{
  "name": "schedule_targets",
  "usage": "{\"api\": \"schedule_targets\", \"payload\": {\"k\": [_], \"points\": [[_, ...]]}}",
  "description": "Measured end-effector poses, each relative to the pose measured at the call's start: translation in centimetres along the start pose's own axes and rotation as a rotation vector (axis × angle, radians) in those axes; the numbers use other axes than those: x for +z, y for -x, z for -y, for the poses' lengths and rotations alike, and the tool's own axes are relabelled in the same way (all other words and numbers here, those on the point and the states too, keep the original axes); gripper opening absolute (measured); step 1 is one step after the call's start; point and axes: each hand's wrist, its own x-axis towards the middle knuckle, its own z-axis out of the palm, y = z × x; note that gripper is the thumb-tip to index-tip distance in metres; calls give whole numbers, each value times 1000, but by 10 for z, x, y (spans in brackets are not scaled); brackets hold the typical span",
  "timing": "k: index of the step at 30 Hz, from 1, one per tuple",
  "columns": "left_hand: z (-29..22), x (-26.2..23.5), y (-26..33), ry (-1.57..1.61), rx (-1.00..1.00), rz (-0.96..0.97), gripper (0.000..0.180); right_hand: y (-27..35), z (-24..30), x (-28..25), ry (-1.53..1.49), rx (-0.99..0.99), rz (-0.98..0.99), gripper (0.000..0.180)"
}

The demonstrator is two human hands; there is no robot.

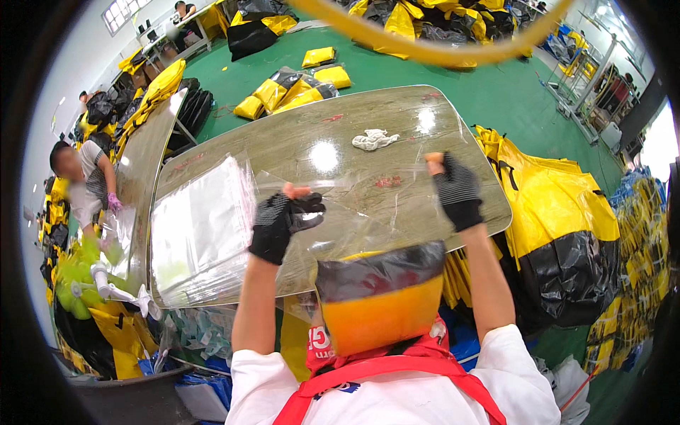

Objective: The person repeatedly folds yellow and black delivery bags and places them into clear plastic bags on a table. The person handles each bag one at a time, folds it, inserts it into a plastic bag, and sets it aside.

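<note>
A green-bladed fan (pixel 74 282) stands to my left — a co-worker (pixel 92 157) beyond it at a side table (pixel 144 164) — while a crumpled white cloth (pixel 375 139) lies ahead of me and a metal rack (pixel 575 115) stands on the green floor (pixel 425 79) off to my right.

Bright, even indoor light around you, white glare from the opening (pixel 662 145) at your far right, round reflections on your tabletop (pixel 283 134), washed-out sheen on the plastic stack (pixel 205 212), your right hand (pixel 455 190) motion-blurred, yellow band (pixel 439 54) out of focus, edges bending into black
</note>
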Motion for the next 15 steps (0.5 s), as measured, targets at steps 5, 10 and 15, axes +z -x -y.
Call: {"api": "schedule_targets", "payload": {"k": [5, 10, 15], "points": [[76, -55, -55, 324, -36, 109, 46, 6, 50, 131, 13, -683, 409, 13], [39, -48, -34, -352, -58, 142, 37, -24, 64, 159, 298, -902, 506, 14], [36, -47, -29, -234, -67, 63, 35, -44, 67, 160, 229, -872, 639, 16]]}}
